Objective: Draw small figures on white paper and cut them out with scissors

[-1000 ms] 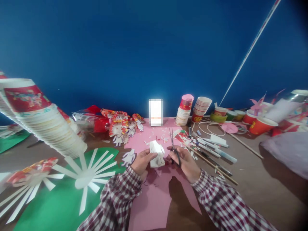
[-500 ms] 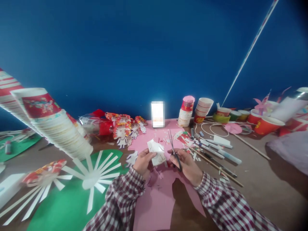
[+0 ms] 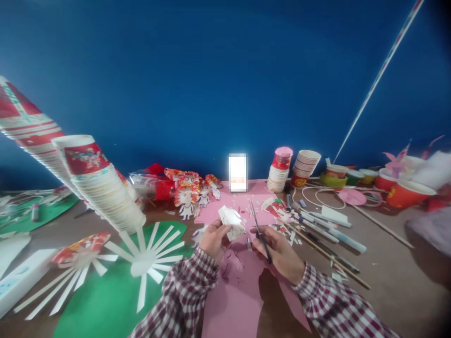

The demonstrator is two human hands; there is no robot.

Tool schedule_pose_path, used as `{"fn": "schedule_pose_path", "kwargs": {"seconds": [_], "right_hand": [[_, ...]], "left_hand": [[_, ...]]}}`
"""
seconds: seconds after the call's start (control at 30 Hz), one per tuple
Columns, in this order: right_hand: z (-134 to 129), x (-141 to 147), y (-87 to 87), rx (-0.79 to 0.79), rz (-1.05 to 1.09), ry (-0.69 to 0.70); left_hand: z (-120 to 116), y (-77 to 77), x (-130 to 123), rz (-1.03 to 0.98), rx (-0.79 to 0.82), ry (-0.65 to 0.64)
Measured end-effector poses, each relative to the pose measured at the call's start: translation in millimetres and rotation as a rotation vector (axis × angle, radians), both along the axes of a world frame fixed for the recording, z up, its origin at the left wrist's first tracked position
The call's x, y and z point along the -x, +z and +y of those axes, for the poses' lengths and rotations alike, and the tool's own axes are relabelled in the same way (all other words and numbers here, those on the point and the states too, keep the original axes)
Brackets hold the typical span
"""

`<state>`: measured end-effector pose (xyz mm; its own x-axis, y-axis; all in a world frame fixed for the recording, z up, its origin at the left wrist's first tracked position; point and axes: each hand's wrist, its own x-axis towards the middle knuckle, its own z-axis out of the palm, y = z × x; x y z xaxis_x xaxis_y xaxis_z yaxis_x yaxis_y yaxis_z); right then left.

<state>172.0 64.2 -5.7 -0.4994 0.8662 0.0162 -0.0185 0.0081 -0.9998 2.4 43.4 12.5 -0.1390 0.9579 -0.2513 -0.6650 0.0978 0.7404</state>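
Note:
My left hand (image 3: 214, 240) pinches a small white paper (image 3: 231, 222) with faint drawn lines between thumb and fingers. To its right, my right hand (image 3: 280, 251) is closed around the handles of dark scissors (image 3: 259, 230). The scissor blades point up and away, slightly parted, beside the white paper and not touching it. Beneath both hands lies pink paper (image 3: 225, 300), with purple-marked shapes on it near my left wrist.
Stacked paper cups (image 3: 105, 188) lean at the left, near green paper (image 3: 95, 300) and white strips. Cut-out figures (image 3: 188, 197) stand behind. Markers (image 3: 347, 240), a wooden stick (image 3: 352, 277), upright cup stacks (image 3: 306, 166) and orange cups (image 3: 408, 192) are at the right.
The whole view has shifted, so the tabletop things appear farther right and slightly lower. Both hands keep their holds; the scissors stay beside the paper, a little farther from it.

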Motion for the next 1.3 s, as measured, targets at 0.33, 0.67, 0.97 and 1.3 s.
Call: {"fn": "schedule_pose_path", "kwargs": {"seconds": [0.33,0.67,0.97,1.3], "right_hand": [[0.0,-1.0,-1.8,-0.016,-0.013,0.012],[-1.3,0.2,-0.6,-0.026,-0.016,0.001],[-0.1,1.0,2.5,0.008,0.02,-0.026],[2.9,-2.5,7.4,-0.006,0.053,-0.081]], "left_hand": [[-1.0,5.0,-2.3,-0.058,0.032,0.087],[0.3,0.6,-0.1,-0.025,0.012,0.063],[-0.2,-6.4,-1.0,0.036,-0.066,-0.043],[-2.9,-8.9,-3.7,0.181,-0.036,-0.102]]}}
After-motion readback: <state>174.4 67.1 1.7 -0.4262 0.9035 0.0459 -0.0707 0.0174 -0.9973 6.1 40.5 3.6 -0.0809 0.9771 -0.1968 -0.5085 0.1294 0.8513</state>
